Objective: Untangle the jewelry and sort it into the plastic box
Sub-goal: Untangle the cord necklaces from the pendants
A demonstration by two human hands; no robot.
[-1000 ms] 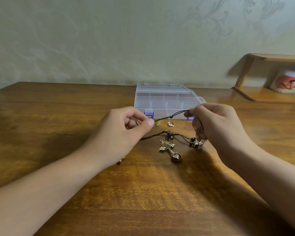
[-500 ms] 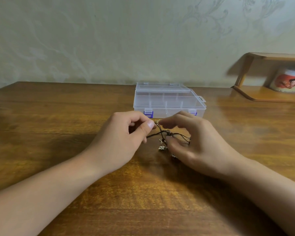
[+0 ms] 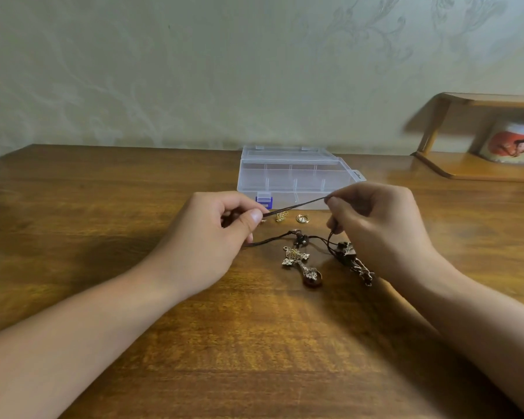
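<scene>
While a dark cord [image 3: 297, 204] is pinched taut between the left hand [image 3: 212, 237] and the right hand [image 3: 378, 228], both curled round it, the tangled jewelry lies beneath on a wooden table [image 3: 254, 343]: a cross pendant [image 3: 297, 261] and a second pendant [image 3: 353, 258] by the right hand. A gold ring [image 3: 302, 218] and a small chain [image 3: 281, 216] are seen before the clear plastic box [image 3: 291, 176], which is set near a pale patterned wall [image 3: 224, 71]. A wooden shelf [image 3: 481, 170] stands at right.
</scene>
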